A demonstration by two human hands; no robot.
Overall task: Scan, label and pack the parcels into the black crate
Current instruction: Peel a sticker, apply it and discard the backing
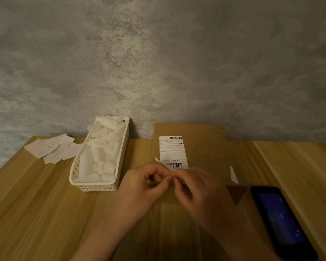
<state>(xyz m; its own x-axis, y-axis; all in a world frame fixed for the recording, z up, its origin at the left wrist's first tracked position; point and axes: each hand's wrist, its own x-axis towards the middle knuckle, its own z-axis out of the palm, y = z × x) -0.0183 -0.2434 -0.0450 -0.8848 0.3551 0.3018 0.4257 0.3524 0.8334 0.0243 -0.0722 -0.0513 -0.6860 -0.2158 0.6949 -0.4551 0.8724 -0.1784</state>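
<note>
I am looking down at a wooden bench [36, 204] set against a mottled grey wall [158, 53]. A flat brown cardboard parcel [205, 147] is lying on the bench just ahead of me, its far edge touching the wall. A white shipping label [172, 151] with barcodes at its top and bottom is sitting on the parcel's left part, and its near corner is lifting off the cardboard.

Both of my hands are meeting over the parcel's near edge. My left hand [149, 183] is curling its fingers and pinching the near end of a thin white strip [163, 163] against the thumb. My right hand [198, 191] is pinching at the same spot from the other side, fingertips touching those of the left. I cannot tell whether the strip is part of the label or its backing.

To the left of the parcel, a white slotted basket [94, 187] is standing, heaped with curled white paper scraps [102, 151]. Further left, a loose fan of printed slips [51, 148] is lying near the bench's far edge. At my right, a black phone [282, 221] with a dim blue screen is lying just beside the parcel's near corner. A small white scrap [233, 175] is resting at the parcel's right edge.
</note>
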